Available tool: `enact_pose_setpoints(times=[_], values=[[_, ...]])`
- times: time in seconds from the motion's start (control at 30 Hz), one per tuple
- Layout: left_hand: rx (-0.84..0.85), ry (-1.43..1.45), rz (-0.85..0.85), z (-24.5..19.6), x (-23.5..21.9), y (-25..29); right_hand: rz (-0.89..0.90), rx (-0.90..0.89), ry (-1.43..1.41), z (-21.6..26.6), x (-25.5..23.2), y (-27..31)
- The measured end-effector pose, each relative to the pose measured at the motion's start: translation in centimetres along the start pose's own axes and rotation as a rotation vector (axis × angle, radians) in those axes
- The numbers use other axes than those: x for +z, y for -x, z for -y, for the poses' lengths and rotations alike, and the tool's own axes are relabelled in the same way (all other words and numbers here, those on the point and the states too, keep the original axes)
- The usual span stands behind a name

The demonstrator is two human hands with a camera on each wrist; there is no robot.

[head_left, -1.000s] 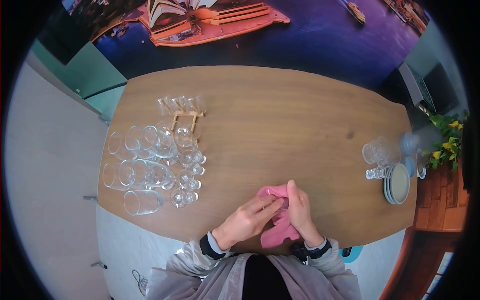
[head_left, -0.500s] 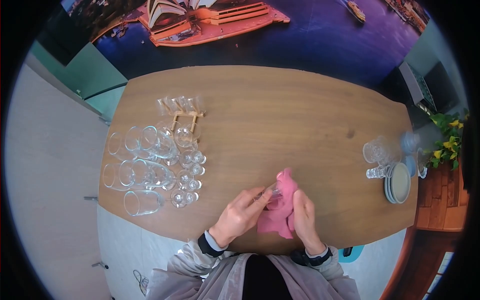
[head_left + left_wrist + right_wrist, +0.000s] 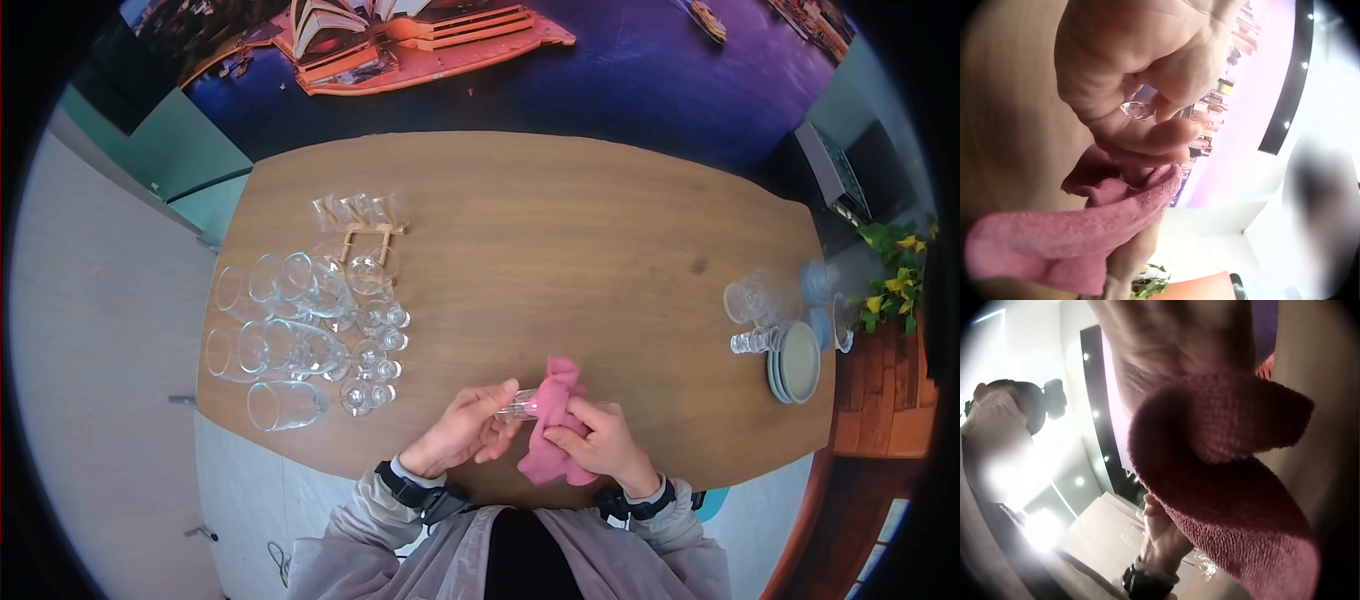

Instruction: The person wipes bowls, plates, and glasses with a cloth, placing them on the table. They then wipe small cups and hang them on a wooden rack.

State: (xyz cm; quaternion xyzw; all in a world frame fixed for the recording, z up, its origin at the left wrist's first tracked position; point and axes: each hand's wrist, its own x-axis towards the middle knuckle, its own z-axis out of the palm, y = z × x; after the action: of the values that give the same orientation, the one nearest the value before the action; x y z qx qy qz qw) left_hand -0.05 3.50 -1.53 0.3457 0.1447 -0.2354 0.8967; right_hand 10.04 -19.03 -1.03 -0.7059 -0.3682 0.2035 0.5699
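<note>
I see left hand (image 3: 462,430) pinching small clear cylindrical glass (image 3: 517,407); right hand (image 3: 605,440) gripping pink textured cloth (image 3: 553,392) around its end.

Pink cloth (image 3: 550,402) is covering 1 end of the small glass (image 3: 517,407); in right-wrist view it is also hiding fingers of the right hand (image 3: 600,440). Clustered glasses (image 3: 286,346) at left are overlapping, obscuring their count.

At lower centre your cloth (image 3: 553,400) is pink, your glass (image 3: 514,406) clear and your sleeves (image 3: 372,522) grey, while the table (image 3: 560,250) is brown and wood-grained, the plant (image 3: 900,288) at right green and yellow, and the mural (image 3: 640,85) at top purple, blue and orange.
</note>
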Motion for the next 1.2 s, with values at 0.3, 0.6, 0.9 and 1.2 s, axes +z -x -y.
enact_pose_setpoints(times=[0.3, 0.6, 0.9, 1.2], values=[[0.517, -1.06, -0.387, -0.3, 3.1, 0.7, -0.161, 0.228, -0.343, -2.1, 0.6, -0.5], [0.662, -1.044, -0.274, -0.5, 2.7, 1.2, -0.006, 0.066, 0.289, -2.2, -0.8, -0.9], [0.55, -0.539, -0.071, 2.7, 2.0, -1.3, 0.057, 0.117, -0.058, 2.5, -3.2, 0.7], [0.542, -0.936, -0.231, 2.1, 0.4, -1.1, -0.515, 0.035, 0.751, 1.3, -12.4, 1.8]])
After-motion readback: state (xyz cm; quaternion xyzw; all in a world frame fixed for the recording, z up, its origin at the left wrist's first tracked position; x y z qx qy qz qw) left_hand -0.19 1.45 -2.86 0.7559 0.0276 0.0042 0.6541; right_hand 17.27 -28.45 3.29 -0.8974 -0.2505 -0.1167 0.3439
